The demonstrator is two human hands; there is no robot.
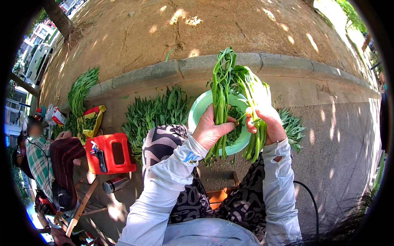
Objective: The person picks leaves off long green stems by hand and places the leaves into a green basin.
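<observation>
My left hand point(211, 130) is closed around a bunch of water spinach point(221, 90), its stems upright and the leafy tops pointing away from me. In my right hand point(269, 123) is a second bunch of water spinach point(255, 143), with its thick cut stems hanging below the fingers. My right thumb and fingertips pinch at the stems near the left hand. Both bunches are over a pale green basin point(193, 117), which holds loose leaves point(234, 133) and stands between my knees. The hands partly cover the basin.
Leafy greens lie in a heap point(158, 110) left of the basin and another heap point(291, 128) to its right. A red stool point(92, 160) bears a phone point(101, 162) and keys; a flask point(115, 184) lies beside it. Beyond runs a stone curb point(283, 65). Another person point(41, 160) sits far left.
</observation>
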